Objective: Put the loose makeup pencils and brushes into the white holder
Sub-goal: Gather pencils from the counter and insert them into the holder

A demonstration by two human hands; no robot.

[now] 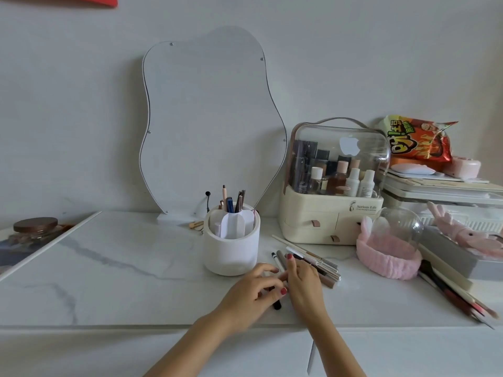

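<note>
Both hands gathering the loose pencils (pixel 313 263) near the worktop's front edge, beside the white holder (pixel 231 248): left hand (pixel 251 291) curled on one, right hand (pixel 303 284) flat across them. Light, stiff, roll-prone; pinch mid-barrel.

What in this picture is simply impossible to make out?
Head view only:
- Pencils under both hands: left hand and right hand cover their middles, so the grip is unclear.
- White holder: its wall hides the lower parts of what stands inside.
- Small print on the cream organizer: too small.
</note>
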